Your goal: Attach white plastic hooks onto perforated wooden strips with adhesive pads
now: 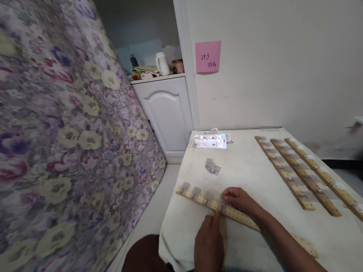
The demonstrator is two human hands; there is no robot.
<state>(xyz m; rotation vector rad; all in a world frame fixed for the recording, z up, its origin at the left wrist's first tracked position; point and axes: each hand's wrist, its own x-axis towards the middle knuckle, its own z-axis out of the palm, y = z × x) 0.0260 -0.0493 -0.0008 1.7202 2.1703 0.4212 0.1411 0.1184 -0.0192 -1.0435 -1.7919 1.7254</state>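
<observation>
A pale wooden strip (240,217) with rows of small holes lies slantwise across the near part of the cloth-covered table. Small greyish cards (196,191) with tiny shiny pieces stand along its left part. My left hand (209,242) is closed at the strip's near edge, its fingertips gripping there. Just across the strip, my right hand (239,199) pinches the edge of another small see-through card (220,204); the card looks blurred, and my fingers partly hide it. Beyond the strip lies a little pile of loose grey cards (212,167). My right forearm covers part of the strip.
Three more wooden strips (284,173) bearing cards lie on the right side of the table. Clear plastic packs (210,141) rest at the back edge. A flowered curtain (71,142) hangs at left. A white cabinet (167,112) and a wall with a pink note (208,57) stand behind.
</observation>
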